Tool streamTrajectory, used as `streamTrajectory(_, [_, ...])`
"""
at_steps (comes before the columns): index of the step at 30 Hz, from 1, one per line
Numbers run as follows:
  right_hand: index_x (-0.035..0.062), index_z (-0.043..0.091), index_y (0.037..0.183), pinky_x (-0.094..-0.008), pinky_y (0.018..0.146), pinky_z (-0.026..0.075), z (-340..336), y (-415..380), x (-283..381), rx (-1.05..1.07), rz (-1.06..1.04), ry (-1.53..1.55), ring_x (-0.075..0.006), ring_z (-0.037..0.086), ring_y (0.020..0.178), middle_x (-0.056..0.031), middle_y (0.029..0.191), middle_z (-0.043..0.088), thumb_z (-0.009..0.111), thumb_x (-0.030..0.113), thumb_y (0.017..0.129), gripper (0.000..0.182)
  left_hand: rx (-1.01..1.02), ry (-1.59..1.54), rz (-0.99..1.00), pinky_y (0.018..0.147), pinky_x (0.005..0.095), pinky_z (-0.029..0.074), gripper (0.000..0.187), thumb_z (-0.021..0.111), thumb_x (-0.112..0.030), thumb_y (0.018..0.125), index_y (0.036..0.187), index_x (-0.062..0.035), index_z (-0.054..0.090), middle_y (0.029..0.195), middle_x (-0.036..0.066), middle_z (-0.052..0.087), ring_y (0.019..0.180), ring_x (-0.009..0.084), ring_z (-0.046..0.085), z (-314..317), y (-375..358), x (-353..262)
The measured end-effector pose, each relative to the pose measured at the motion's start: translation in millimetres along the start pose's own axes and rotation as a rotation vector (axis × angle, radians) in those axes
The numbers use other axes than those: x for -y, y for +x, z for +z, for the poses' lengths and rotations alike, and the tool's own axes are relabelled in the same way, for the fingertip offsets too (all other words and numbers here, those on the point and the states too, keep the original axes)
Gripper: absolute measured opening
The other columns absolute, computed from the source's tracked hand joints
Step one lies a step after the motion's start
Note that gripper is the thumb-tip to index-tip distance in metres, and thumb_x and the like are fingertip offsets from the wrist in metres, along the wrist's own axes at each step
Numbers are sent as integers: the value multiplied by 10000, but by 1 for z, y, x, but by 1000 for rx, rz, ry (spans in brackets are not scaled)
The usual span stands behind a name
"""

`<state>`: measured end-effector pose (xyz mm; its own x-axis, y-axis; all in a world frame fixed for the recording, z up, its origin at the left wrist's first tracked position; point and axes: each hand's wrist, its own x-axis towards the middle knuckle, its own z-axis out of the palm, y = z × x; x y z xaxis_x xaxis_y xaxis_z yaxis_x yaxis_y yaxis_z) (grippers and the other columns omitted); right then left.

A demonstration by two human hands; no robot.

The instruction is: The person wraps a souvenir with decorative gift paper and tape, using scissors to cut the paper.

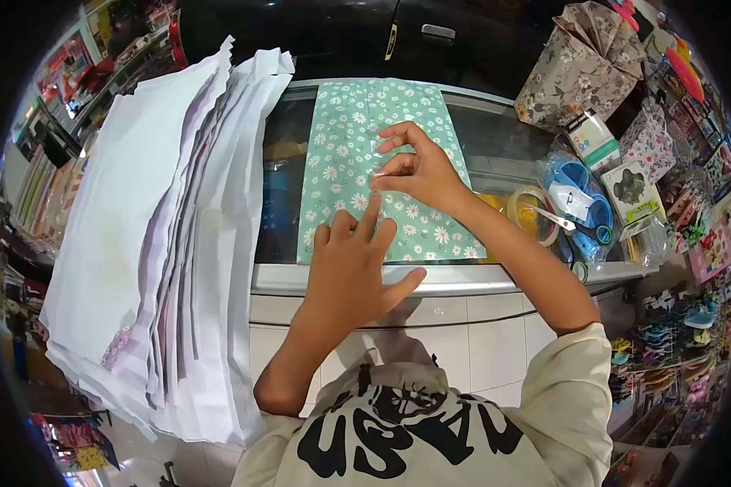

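A green daisy-print paper piece, folded flat like a bag, lies on the glass counter in front of me. Over its middle, my right hand pinches what looks like a small piece of clear tape, with thumb and fingertips drawn close together. My left hand rests at the paper's lower edge, fingers apart. Its pointing finger reaches up to the right thumb tip. A tape roll and scissors lie to the right of the paper.
A tall stack of white-backed paper sheets fills the left side. At the right are a floral wrapped bag, blue tape rolls in plastic and small boxes. The counter's metal edge runs before me.
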<state>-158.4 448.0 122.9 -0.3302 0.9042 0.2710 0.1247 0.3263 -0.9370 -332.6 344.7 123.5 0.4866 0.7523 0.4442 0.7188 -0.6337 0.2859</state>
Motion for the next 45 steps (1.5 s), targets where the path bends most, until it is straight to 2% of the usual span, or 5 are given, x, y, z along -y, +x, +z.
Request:
streamTrajectory(9, [62,446,1181,-212,756,519,-2,5,-10,-5,-9,-2,-118,647,867,-66,1071,477,721,-50,763,513,109,-99,-17,796,395,412,430,687,-394,781,953,-35,524,1122,139,581,866,259,514,-13,17,14])
streamTrajectory(14, [49,456,1139,-218,686,509,-5,10,-21,-30,-85,0,-137,654,824,-96,1032,502,772,16,729,519,48,-591,-251,573,284,468,274,599,-247,893,1035,-26,521,865,61,605,598,124,560,3,53,55])
streamTrajectory(17, [43,457,1140,-222,686,511,-5,11,-25,-57,-94,95,-141,652,822,-96,1029,510,766,14,728,516,175,-619,-504,502,266,479,309,612,-221,886,1115,-29,531,842,40,607,586,119,598,-13,69,42])
streamTrajectory(32, [29,454,1156,-257,724,524,-1,9,-23,-145,-106,127,-166,645,872,-110,1017,536,774,43,727,536,235,-720,-494,414,230,463,468,773,-136,748,1127,29,554,718,48,577,503,98,579,-10,80,56])
streamTrajectory(45, [-4,432,1197,-280,772,529,-6,12,-25,-104,31,162,-194,656,924,-166,1008,634,779,39,717,594,370,-515,-664,414,170,308,370,854,-196,636,887,-50,625,594,-20,582,479,27,501,-7,106,77])
